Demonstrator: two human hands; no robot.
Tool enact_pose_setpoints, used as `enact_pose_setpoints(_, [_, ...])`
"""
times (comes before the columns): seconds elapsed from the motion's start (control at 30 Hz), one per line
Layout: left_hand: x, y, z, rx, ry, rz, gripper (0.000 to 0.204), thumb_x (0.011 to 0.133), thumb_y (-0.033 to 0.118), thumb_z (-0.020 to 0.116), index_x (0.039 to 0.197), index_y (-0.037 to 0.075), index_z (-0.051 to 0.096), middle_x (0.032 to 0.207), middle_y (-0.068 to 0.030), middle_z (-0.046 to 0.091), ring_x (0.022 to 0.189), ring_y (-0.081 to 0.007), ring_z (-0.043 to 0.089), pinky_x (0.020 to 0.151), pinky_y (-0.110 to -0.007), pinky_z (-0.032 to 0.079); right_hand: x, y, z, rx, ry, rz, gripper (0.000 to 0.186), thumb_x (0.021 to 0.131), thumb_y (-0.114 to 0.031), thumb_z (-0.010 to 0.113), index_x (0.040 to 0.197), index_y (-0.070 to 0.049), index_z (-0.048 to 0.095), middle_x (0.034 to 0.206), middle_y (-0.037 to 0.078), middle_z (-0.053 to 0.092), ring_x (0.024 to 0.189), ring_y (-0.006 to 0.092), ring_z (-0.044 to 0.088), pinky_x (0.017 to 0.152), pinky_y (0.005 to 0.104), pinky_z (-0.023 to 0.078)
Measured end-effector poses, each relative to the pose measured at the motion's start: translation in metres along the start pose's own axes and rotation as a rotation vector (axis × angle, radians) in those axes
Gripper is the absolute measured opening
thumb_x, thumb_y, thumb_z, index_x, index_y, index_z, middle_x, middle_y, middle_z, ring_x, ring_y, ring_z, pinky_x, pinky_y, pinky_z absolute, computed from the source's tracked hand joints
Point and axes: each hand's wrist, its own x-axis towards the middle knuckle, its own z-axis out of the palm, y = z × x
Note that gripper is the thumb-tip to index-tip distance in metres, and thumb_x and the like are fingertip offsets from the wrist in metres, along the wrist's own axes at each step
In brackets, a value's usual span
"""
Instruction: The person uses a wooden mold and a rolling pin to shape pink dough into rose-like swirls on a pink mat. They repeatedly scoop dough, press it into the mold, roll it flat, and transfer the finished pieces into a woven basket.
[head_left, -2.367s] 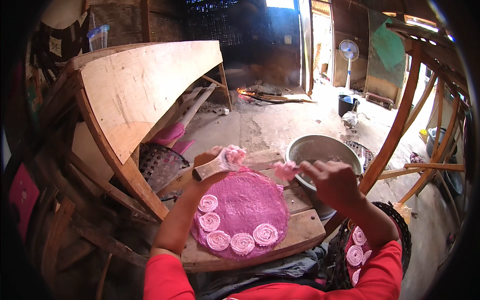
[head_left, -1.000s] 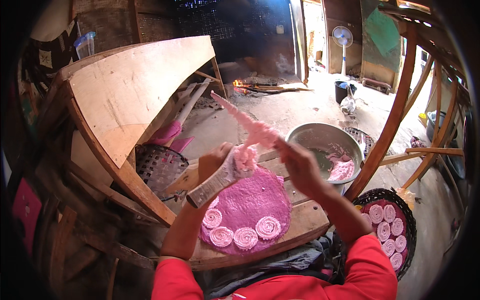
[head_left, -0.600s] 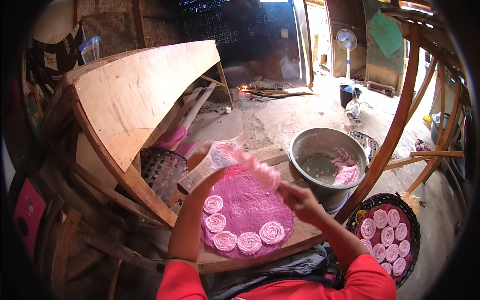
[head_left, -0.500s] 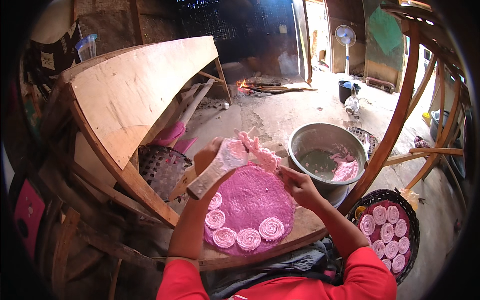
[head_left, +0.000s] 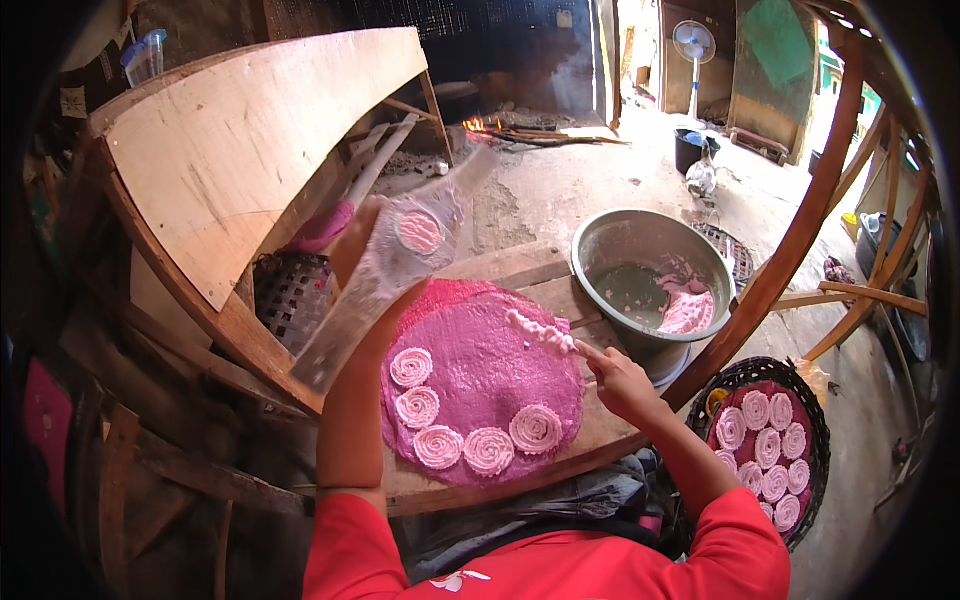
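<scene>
My left hand [head_left: 356, 236], partly hidden, is closed on a blurred, smeared board-like tool [head_left: 365, 300], tilted upright with a round patch of pink paste [head_left: 420, 232] on its face. Below it, my right hand [head_left: 618, 382] grips a thin stick whose end [head_left: 540, 332] is thickly coated in pale pink paste, over the right part of a magenta round sheet [head_left: 480, 360] on a wooden bench [head_left: 610, 440]. Several piped pink rosettes [head_left: 536, 428] lie along the sheet's left and near edges.
A grey metal bowl [head_left: 625, 270] with pink paste stands beyond my right hand. A dark basket [head_left: 820, 440] of rosettes is lower right. A plywood-faced frame [head_left: 250, 140] rises at left, curved timbers [head_left: 820, 230] at right. A small fire [head_left: 478, 130] burns on the floor ahead.
My left hand has raised and turned the tool, showing its round patch of paste. The coated stick in my right hand has come away from the tool and sits lower, toward the right.
</scene>
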Motion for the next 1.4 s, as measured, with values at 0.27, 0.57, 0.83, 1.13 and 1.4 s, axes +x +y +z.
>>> enact_pose_setpoints(0.27, [-0.005,0.011,-0.056,0.116,0.309,0.139,0.041,0.075,0.023,0.077,0.106,0.001,0.061,0.094,-0.0134,0.062,0.094,-0.0248,0.062,0.091,-0.038,0.048,0.000,0.044,-0.005,0.021,0.092,0.077,0.052,0.088,-0.004,0.046,0.135,-0.027,0.055,0.095,0.021,0.060,0.088,0.0391,0.064,0.078,0.0487,0.051])
enact_pose_setpoints(0.57, [-0.015,0.033,-0.084,-1.160,0.338,-0.232,0.017,0.074,0.010,0.061,0.084,0.009,0.047,0.077,-0.0014,0.043,0.067,-0.0139,0.047,0.062,-0.026,0.037,0.095,0.146,-0.053,-0.770,-0.217,0.640,0.022,0.088,-0.023,0.060,0.101,-0.014,0.075,0.108,0.015,0.071,0.095,0.0272,0.070,0.067,0.0425,0.055])
enact_pose_setpoints(0.83, [-0.070,0.016,-0.018,-2.080,0.196,-0.751,0.014,0.083,0.017,0.062,0.086,0.009,0.051,0.083,-0.0023,0.052,0.072,-0.0158,0.054,0.072,-0.033,0.043,0.012,-0.074,0.002,1.763,-1.044,-0.037,0.100,0.085,-0.079,0.040,0.146,0.001,0.034,0.146,0.016,0.042,0.130,0.0275,0.047,0.109,0.0425,0.038])
enact_pose_setpoints(1.13, [-0.161,-0.027,-0.007,0.100,-0.399,-0.448,0.024,0.087,0.016,0.068,0.109,0.009,0.063,0.100,-0.0071,0.065,0.086,-0.0199,0.063,0.072,-0.032,0.051,-0.020,-0.072,-0.009,1.905,-0.617,0.353,0.078,0.091,-0.069,0.040,0.139,-0.007,0.040,0.080,0.009,0.059,0.035,0.0097,0.035,0.028,0.0227,0.029])
enact_pose_setpoints(1.4, [-0.149,0.035,-0.044,-0.273,-0.695,-0.299,0.029,0.077,0.036,0.076,0.094,0.014,0.067,0.072,-0.0081,0.064,0.061,-0.0249,0.065,0.056,-0.037,0.051,-0.004,-0.096,-0.058,0.635,-0.090,-0.498,0.091,0.084,-0.050,0.067,0.143,0.005,0.027,0.116,0.026,0.056,0.107,0.0390,0.060,0.090,0.0441,0.047])
